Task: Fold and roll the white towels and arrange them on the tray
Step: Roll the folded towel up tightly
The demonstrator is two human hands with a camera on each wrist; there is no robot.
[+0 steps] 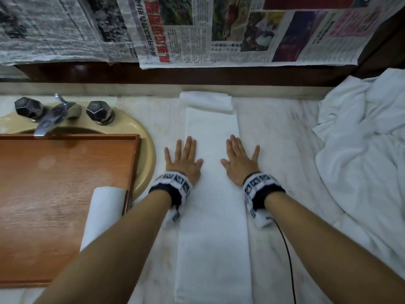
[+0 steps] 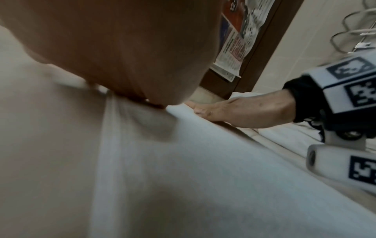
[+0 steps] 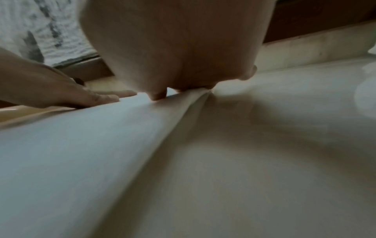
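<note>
A long folded towel [image 1: 213, 194] lies on the counter [image 1: 285, 137], just right of the sink [image 1: 144, 137]; the left hand [image 1: 183, 160] presses flat on its left edge, fingers straight and slightly spread; the right hand [image 1: 240, 159] presses likewise on its right edge. Left of the towel a wooden tray [image 1: 54, 194] sits over the sink, with a rolled towel [image 1: 103, 213] at its right wall; a crumpled heap [image 1: 361, 145] lies far right of the towel.
</note>
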